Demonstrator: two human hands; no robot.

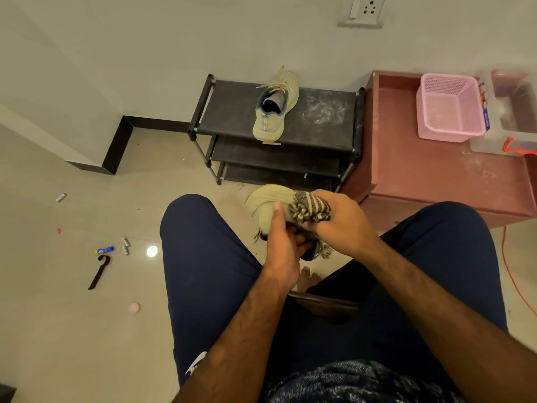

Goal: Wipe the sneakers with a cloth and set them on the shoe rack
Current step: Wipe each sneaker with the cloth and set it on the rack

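Observation:
I sit with a tan sneaker (pixel 268 206) held between my knees, toe pointing away from me. My left hand (pixel 283 242) grips it at the opening, thumb laid along its side. My right hand (pixel 341 222) holds a bunched striped cloth (pixel 309 210) pressed against the sneaker's right side. The other tan sneaker (pixel 274 107) stands on the top shelf of the black shoe rack (pixel 319 132) against the wall, heel toward me, laces loose.
A dusty patch (pixel 324 110) marks the rack's top right. A reddish low table (pixel 421 175) with a pink basket (pixel 449 107) stands right of the rack. Small items lie on the floor at left: a black strap (pixel 98 271), a blue-yellow tube (pixel 104 250), batteries (pixel 125 245).

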